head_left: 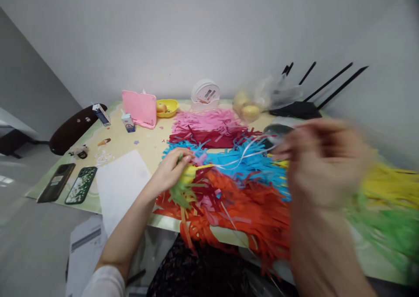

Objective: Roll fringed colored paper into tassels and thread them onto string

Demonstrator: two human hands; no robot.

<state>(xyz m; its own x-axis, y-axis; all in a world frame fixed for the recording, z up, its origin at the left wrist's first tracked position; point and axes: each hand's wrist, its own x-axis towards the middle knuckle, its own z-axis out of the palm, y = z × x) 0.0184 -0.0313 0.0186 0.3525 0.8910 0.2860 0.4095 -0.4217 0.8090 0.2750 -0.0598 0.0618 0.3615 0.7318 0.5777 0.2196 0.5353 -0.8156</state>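
Observation:
My left hand point(173, 168) is closed around a small bundle of fringed paper point(183, 191) in green and yellow, over the near middle of the table. From the bundle a thin white ribbon point(242, 156) runs slack to the right. Its other end reaches the fingertips of my right hand point(327, 162), raised close to the camera and smeared by motion, with its fingers pinched. Below and behind the bundle lie heaps of fringed paper: orange-red point(258, 205), blue point(258, 162), dark red point(209, 138) and pink point(206, 120).
Yellow fringe point(393, 186) and green fringe point(382, 227) lie at right. On the left are two phones point(56, 183) and a white sheet point(121, 188). Behind stand a pink tablet case point(139, 108), small cartons point(128, 122), a yellow bowl point(172, 108) and a black router point(296, 110).

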